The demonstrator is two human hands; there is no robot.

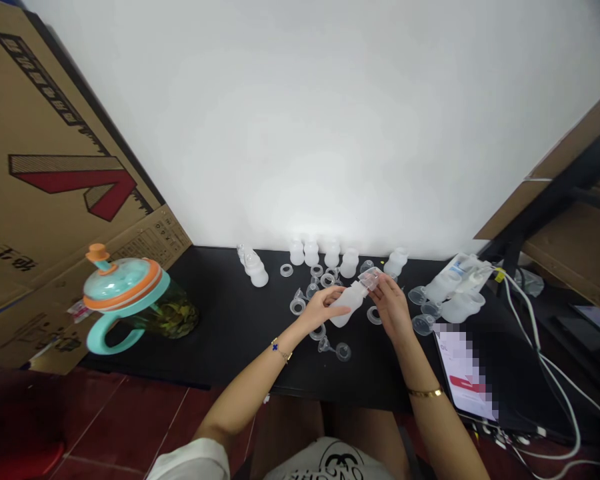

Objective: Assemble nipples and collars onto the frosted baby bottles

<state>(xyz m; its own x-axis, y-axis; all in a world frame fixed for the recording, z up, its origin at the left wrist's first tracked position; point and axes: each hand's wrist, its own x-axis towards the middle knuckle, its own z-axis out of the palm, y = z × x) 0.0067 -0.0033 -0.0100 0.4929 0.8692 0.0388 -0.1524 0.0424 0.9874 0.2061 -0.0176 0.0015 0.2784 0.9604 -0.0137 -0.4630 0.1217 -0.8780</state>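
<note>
My left hand (pixel 324 304) is closed round a white, translucent baby bottle (pixel 349 305), which leans up to the right. At the bottle's mouth, the fingers of my right hand (pixel 391 301) grip a clear plastic cap (pixel 369 277); whether it is seated on the neck I cannot tell. Around and beneath my hands lie white rings (pixel 297 307) and clear, funnel-like pieces (pixel 343 352). Several white bottles (pixel 332 254) stand behind, along the wall. To their left are bottles with clear tops (pixel 256 273).
A big lidded jug (pixel 123 287) with a turquoise handle stands at the left, beside a cardboard box (pixel 70 173). On the right are a clear bag with bottles (pixel 457 283), a phone (pixel 465 373) and white cables (pixel 535 327). The black table (pixel 220 347) ends close to my lap.
</note>
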